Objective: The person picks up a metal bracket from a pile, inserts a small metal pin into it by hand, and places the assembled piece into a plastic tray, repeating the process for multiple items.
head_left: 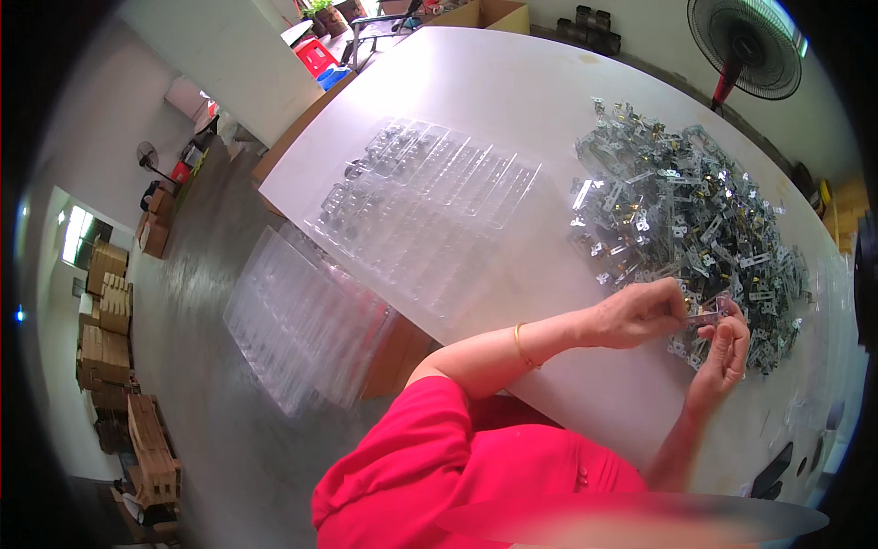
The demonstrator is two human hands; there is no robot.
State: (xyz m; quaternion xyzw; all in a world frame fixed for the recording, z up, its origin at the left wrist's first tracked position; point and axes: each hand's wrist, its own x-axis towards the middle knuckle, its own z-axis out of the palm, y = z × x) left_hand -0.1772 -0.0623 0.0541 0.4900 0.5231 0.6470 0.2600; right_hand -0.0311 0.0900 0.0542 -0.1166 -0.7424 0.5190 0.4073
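Note:
My left hand [636,314], with a thin gold bracelet at its wrist, is closed with fingertips pinched at one end of a small metal bracket [702,317]. The other end is between the thumb and fingers of my right hand [724,352]. Both hands are raised at the near edge of a large heap of small metal brackets [704,215], silver with some brass-coloured parts. Left of the heap, clear plastic trays [412,220] with rows of long compartments lie on the white table [558,91]; some shiny parts sit in the far-left compartments.
More clear trays [302,320] are stacked on a cardboard box beside the table's left edge. A black phone [773,468] lies near the right edge. A standing fan [743,44] is beyond the far right side. Cardboard boxes [102,339] are piled along the left wall.

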